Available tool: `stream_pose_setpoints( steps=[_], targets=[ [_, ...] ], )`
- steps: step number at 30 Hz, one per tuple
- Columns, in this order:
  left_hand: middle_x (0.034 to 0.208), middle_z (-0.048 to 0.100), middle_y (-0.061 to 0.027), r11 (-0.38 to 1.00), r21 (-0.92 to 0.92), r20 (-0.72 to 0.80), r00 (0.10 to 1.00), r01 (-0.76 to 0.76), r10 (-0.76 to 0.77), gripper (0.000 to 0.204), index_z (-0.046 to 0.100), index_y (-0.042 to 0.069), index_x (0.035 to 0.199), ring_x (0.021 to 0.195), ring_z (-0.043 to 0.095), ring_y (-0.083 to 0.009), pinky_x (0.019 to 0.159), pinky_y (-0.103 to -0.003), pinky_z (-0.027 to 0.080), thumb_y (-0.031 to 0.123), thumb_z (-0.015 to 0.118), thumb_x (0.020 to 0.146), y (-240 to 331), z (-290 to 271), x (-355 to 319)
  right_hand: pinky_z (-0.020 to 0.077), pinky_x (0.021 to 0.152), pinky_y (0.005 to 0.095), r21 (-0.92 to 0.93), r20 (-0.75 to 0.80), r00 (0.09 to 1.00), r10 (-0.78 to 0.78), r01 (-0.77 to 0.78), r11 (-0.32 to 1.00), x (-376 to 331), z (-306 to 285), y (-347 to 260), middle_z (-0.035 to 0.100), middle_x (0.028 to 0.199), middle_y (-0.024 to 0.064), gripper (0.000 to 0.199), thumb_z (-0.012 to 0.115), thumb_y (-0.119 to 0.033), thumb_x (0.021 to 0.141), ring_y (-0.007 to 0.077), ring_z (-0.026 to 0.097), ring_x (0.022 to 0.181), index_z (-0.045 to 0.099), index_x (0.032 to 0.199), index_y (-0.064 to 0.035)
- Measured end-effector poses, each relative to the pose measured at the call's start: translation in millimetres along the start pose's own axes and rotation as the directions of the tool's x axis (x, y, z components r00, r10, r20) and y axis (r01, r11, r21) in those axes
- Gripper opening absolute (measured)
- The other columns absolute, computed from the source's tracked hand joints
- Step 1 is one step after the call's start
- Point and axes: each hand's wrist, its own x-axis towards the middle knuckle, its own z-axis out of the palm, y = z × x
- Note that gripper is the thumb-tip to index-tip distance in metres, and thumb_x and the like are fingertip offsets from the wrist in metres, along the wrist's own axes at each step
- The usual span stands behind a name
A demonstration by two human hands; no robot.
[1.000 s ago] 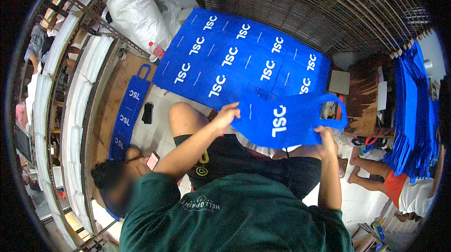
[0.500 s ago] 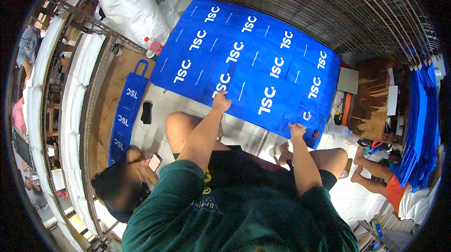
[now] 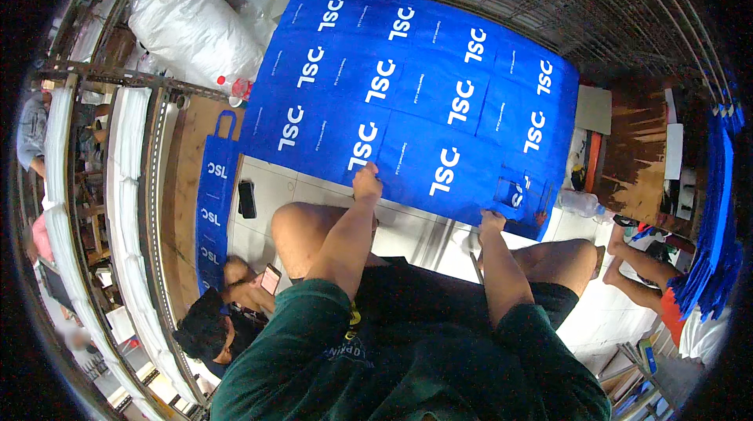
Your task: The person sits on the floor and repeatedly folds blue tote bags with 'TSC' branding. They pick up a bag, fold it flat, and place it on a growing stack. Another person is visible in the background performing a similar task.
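Left hand [image 3: 367,183] and right hand [image 3: 492,222] pinch the near edge of a blue bag [image 3: 463,161] lying on blue fabric [image 3: 337,96]

Both arms out in front now! The left forearm [image 3: 343,239] angles inward, and there's the left hand [image 3: 366,183], curled closed, back uppermost, reaching farther forward. Across on the other side, the right forearm [image 3: 501,272] leans slightly left, elbow bent, the right hand [image 3: 492,221] bunched too. Well apart, these two, between spread, bent knees [image 3: 302,230]!
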Motion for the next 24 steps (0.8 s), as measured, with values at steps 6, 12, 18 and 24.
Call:
stream_pose_setpoints(
  steps=[6, 12, 18, 24],
  targets=[
    [0.091, 0.063, -0.0130, 0.999, 0.038, -0.017, 1.000, 0.011, -0.011, 0.022, 0.061, 0.009, 0.089, 0.087, 0.061, -0.0321, 0.077, -0.041, 0.049, 0.004, 0.063, 0.068, 4.5, -5.8, -2.5, 0.0432, 0.063, 0.0393, 0.026, 0.040, 0.986, 0.160, -0.161, 0.987, -9.9, -2.1, -11.1, 0.055, 0.104, 0.0046, 0.034, 0.063, -0.009, 0.074, 0.0218, 0.050, 0.089, 0.051, 0.106, -0.0146],
    [0.093, 0.063, -0.0141, 0.999, 0.029, -0.046, 0.999, -0.019, 0.020, 0.019, 0.063, 0.010, 0.090, 0.086, 0.061, -0.0328, 0.077, -0.041, 0.049, 0.006, 0.059, 0.072, -0.7, -1.5, 0.9, 0.0434, 0.071, 0.0447, 0.207, -0.048, 0.972, 0.229, -0.214, 0.955, -22.2, 10.3, -25.7, 0.054, 0.106, 0.0071, 0.046, 0.061, -0.012, 0.075, 0.0252, 0.051, 0.091, 0.044, 0.117, -0.0158],
    [0.093, 0.064, -0.0130, 0.997, 0.068, -0.025, 0.999, 0.022, -0.020, 0.021, 0.065, 0.011, 0.092, 0.085, 0.061, -0.0318, 0.077, -0.040, 0.049, 0.007, 0.060, 0.072, 7.9, -9.9, -0.4, 0.0413, 0.078, 0.0478, 0.359, 0.083, 0.960, 0.267, -0.279, 0.891, 10.5, 7.0, 1.7, 0.050, 0.117, 0.0048, 0.050, 0.057, -0.006, 0.076, 0.0256, 0.049, 0.101, 0.041, 0.121, -0.0218],
    [0.091, 0.065, -0.0115, 0.995, 0.090, -0.006, 0.999, -0.031, 0.031, 0.021, 0.065, 0.012, 0.092, 0.086, 0.062, -0.0301, 0.077, -0.040, 0.049, 0.007, 0.061, 0.071, 9.9, -1.2, 7.6, 0.0421, 0.077, 0.0474, 0.427, 0.061, 0.966, 0.252, -0.254, 0.868, 14.8, 3.9, 17.1, 0.050, 0.117, 0.0029, 0.051, 0.057, -0.007, 0.075, 0.0238, 0.050, 0.101, 0.042, 0.121, -0.0233]
  ],
)
